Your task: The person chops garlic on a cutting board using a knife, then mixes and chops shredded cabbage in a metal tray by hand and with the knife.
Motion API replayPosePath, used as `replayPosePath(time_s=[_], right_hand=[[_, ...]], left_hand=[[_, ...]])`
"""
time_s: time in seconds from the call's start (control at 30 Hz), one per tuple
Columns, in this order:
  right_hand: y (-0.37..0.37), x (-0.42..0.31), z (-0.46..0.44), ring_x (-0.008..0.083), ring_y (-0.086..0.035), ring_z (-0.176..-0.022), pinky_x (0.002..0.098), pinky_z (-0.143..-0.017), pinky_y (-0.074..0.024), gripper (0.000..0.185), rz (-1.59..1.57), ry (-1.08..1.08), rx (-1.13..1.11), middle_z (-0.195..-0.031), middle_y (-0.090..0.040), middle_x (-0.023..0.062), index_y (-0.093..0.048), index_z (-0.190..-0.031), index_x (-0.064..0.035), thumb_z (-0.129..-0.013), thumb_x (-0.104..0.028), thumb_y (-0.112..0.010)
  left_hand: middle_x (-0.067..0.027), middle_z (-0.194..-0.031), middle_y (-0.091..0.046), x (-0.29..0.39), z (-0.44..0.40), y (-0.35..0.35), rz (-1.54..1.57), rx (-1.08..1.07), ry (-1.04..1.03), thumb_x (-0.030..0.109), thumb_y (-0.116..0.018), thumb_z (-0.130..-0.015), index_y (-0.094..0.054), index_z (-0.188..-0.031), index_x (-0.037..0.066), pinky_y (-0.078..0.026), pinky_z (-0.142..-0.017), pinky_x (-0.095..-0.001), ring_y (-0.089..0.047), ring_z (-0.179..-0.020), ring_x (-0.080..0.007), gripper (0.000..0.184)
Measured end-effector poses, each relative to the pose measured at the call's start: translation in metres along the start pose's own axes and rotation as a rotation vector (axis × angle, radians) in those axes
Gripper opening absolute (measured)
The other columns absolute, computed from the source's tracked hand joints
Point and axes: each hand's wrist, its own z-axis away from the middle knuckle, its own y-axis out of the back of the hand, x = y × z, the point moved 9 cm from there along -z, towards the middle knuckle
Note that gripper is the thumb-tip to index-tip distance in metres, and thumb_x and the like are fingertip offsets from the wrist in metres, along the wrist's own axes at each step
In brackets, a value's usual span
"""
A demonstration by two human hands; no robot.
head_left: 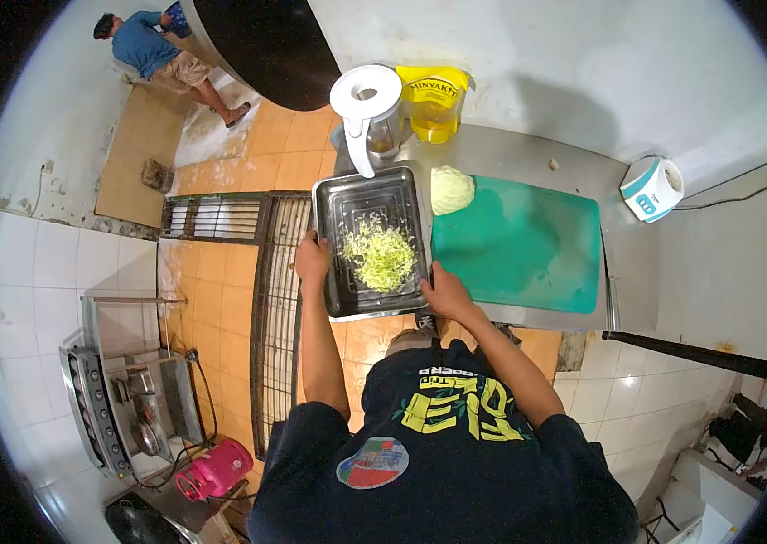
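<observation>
Both of my hands are on a dark rectangular baking tray [340, 276] with a light rim. My left hand [312, 257] is closed on its left edge, and my right hand [447, 292] grips the lower right side. Inside the tray lies a loose heap of shredded cabbage [383, 258], pale green and white. Just right of the tray, a cut piece of cabbage [452, 190] rests by the corner of a green cutting board [528, 245]. The fingers under the tray are hidden.
A blender jug [381, 136] with a white lid and a yellow oil pouch [434, 104] stand behind the tray. A white appliance base [651, 189] is at the right wall. Left are a floor grate [279, 317], stove [93, 408] and pink gas cylinder [220, 467]. Another person [161, 59] stands far left.
</observation>
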Motion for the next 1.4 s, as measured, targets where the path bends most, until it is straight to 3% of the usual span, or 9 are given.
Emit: replayPosePath(time_s=[0.17, 0.3, 0.47, 0.77, 0.93, 1.07, 1.27, 1.3, 1.4], right_hand=[[0.055, -0.001, 0.032, 0.0502, -0.067, -0.086, 0.0598, -0.075, -0.0501, 0.039, -0.080, 0.014, 0.000, -0.094, -0.069, 0.0301, -0.052, -0.120, -0.0015, -0.103, -0.035, -0.061], [0.121, 0.024, 0.061, 0.0474, -0.067, -0.085, 0.0576, -0.074, -0.0497, 0.040, 0.010, 0.055, 0.091, -0.090, -0.069, 0.0267, -0.054, -0.129, -0.0046, -0.105, -0.035, -0.059], [0.207, 0.085, 0.078, 0.0424, -0.069, -0.091, 0.0515, -0.080, -0.0518, 0.045, 0.148, -0.084, 0.122, -0.097, -0.072, 0.0208, -0.065, -0.128, -0.0054, -0.103, -0.042, -0.062], [0.316, 0.206, 0.074, 0.0366, -0.068, -0.106, 0.0488, -0.091, -0.0523, 0.036, 0.251, -0.066, 0.363, -0.116, -0.073, 0.0162, -0.072, -0.125, -0.0118, -0.102, -0.038, -0.063], [0.329, 0.212, 0.077, 0.0377, -0.061, -0.113, 0.0510, -0.096, -0.0493, 0.028, 0.284, 0.009, 0.575, -0.119, -0.068, 0.0166, -0.071, -0.123, -0.0118, -0.100, -0.027, -0.065], [0.282, 0.188, 0.080, 0.0402, -0.055, -0.118, 0.0551, -0.100, -0.0461, 0.044, 0.231, 0.093, 0.505, -0.128, -0.061, 0.0175, -0.063, -0.136, -0.0161, -0.095, -0.028, -0.070], [0.224, 0.145, 0.070, 0.0517, -0.034, -0.144, 0.0703, -0.110, -0.0358, 0.085, 0.429, -0.072, 0.255, -0.163, -0.031, 0.0187, -0.040, -0.159, -0.0318, -0.087, -0.054, -0.077], [0.219, 0.145, 0.064, 0.0533, -0.030, -0.146, 0.0736, -0.111, -0.0332, 0.091, 0.410, -0.061, 0.226, -0.167, -0.026, 0.0186, -0.035, -0.163, -0.0343, -0.085, -0.058, -0.077], [0.200, 0.132, 0.052, 0.0492, -0.040, -0.139, 0.0643, -0.109, -0.0411, 0.055, 0.360, 0.061, 0.247, -0.155, -0.042, 0.0184, -0.061, -0.142, -0.0219, -0.091, -0.036, -0.077]], left_hand=[[-0.0188, -0.113, -0.074, -0.032, 0.054, -0.011, 0.359, 0.049, -0.028, 0.022, -0.069, -0.097, -0.066, -0.124, -0.002, -0.054, -0.082, -0.0463, -0.072, -0.096, -0.0343, 0.037], [-0.0086, -0.100, -0.067, 0.006, 0.138, -0.027, 0.672, -0.046, 0.052, 0.015, -0.076, -0.095, -0.060, -0.115, -0.003, -0.051, -0.071, -0.0310, -0.060, -0.080, -0.0141, 0.032], [-0.0091, -0.104, -0.069, 0.096, 0.217, -0.073, 0.954, -0.305, 0.177, 0.013, -0.081, -0.092, -0.060, -0.113, 0.000, -0.054, -0.066, -0.0266, -0.068, -0.083, -0.0132, 0.032], [-0.0080, -0.091, -0.075, 0.201, 0.289, -0.185, 0.833, -0.768, 0.074, 0.014, -0.077, -0.096, -0.067, -0.104, -0.001, -0.055, -0.067, -0.0277, -0.071, -0.079, -0.0135, 0.020], [-0.0143, -0.093, -0.077, 0.233, 0.277, -0.170, 0.286, -0.661, -0.139, 0.043, -0.071, -0.095, -0.076, -0.103, 0.005, -0.057, -0.076, -0.0430, -0.074, -0.082, -0.0320, 0.039], [-0.0137, -0.105, -0.077, 0.270, 0.252, -0.120, 0.126, -0.535, -0.146, 0.034, -0.074, -0.092, -0.076, -0.107, 0.007, -0.056, -0.082, -0.0452, -0.073, -0.095, -0.0355, 0.031], [-0.0240, -0.129, -0.066, 0.321, 0.185, -0.092, -0.069, 0.096, -0.589, 0.016, -0.076, -0.088, -0.060, -0.135, 0.007, -0.051, -0.096, -0.0468, -0.061, -0.121, -0.0445, 0.050], [-0.0254, -0.128, -0.065, 0.309, 0.170, -0.108, 0.039, -0.015, -0.544, 0.015, -0.075, -0.088, -0.057, -0.138, 0.007, -0.050, -0.097, -0.0479, -0.061, -0.120, -0.0454, 0.054], [-0.0288, -0.129, -0.060, 0.292, 0.141, -0.146, 0.251, -0.256, -0.452, 0.009, -0.073, -0.087, -0.047, -0.147, 0.006, -0.049, -0.101, -0.0514, -0.059, -0.120, -0.0487, 0.065]])
